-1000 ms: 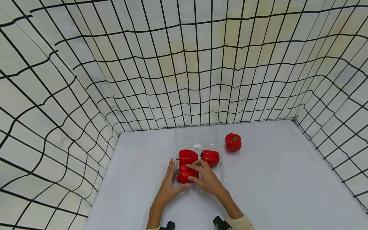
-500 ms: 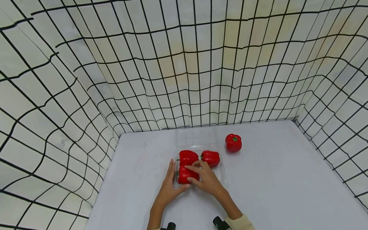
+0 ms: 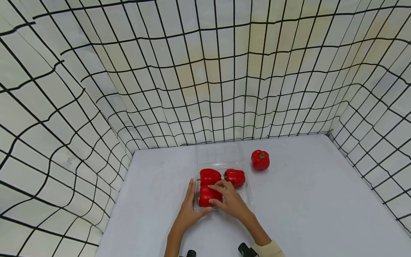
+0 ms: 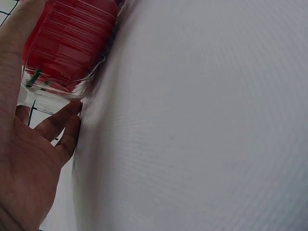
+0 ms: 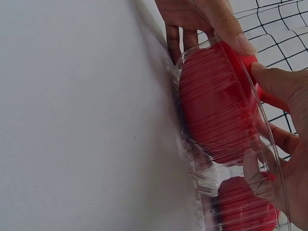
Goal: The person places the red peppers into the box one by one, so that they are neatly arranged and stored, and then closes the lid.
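In the head view, my right hand (image 3: 232, 199) grips the front-left red bell pepper (image 3: 205, 197) between thumb and curled fingers. That pepper lies on its side in an open clear plastic clamshell container (image 3: 248, 198), its green stem to the left. My left hand (image 3: 188, 207) lies along the container's left side with straight fingers, its thumb at the front edge. Another bell pepper (image 3: 210, 176) lies right behind the gripped one, and a third bell pepper (image 3: 235, 177) is at the back right. In the right wrist view, the gripped pepper (image 5: 216, 106) shows through the ribbed container wall.
The clamshell's lid (image 3: 219, 153) is folded back flat behind the base. A loose red bell pepper (image 3: 260, 160) stands on the white table (image 3: 308, 200), right of the lid. Black grid netting (image 3: 224, 89) over white sheeting encloses the back and sides.
The gripped bell pepper has shifted very slightly to the right in the container. Both hands keep nearly the same place and hold.
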### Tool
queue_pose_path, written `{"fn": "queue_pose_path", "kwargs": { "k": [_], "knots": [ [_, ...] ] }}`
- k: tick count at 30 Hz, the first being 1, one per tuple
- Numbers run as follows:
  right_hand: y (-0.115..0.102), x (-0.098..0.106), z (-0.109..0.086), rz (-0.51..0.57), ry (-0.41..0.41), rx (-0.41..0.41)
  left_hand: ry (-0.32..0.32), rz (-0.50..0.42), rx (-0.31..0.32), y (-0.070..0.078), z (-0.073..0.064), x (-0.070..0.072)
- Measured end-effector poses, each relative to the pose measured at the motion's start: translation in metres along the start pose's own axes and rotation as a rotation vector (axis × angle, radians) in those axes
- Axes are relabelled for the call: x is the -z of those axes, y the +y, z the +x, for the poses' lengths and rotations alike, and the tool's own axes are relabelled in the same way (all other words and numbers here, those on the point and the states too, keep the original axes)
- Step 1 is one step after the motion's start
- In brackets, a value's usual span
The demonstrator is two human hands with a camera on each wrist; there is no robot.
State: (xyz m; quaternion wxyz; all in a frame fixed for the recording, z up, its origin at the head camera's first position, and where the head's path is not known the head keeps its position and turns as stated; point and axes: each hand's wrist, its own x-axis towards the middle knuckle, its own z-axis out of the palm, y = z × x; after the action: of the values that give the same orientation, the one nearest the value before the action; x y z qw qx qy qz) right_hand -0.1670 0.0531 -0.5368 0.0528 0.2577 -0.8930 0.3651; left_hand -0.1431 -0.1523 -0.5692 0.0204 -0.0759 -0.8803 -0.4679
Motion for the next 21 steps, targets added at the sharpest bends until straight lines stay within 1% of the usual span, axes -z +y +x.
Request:
{"fn": "queue_pose_path", "kwargs": {
  "k": [8, 17, 21],
  "knots": [
    [0.0014, -0.0003, -0.0001, -0.024, 0.007, 0.018, 0.001, -0.008, 0.016, 0.0008, 0.0002, -0.0006],
    [0.0015, 0.002, -0.001, -0.015, -0.011, -0.003, 0.006, -0.012, 0.005, -0.0009, 0.0004, -0.0004],
    [0.0012, 0.0053, -0.0028, 0.004, 0.021, -0.003, 0.01, -0.016, 0.006, -0.0009, -0.0002, -0.0005]
  ]
}}
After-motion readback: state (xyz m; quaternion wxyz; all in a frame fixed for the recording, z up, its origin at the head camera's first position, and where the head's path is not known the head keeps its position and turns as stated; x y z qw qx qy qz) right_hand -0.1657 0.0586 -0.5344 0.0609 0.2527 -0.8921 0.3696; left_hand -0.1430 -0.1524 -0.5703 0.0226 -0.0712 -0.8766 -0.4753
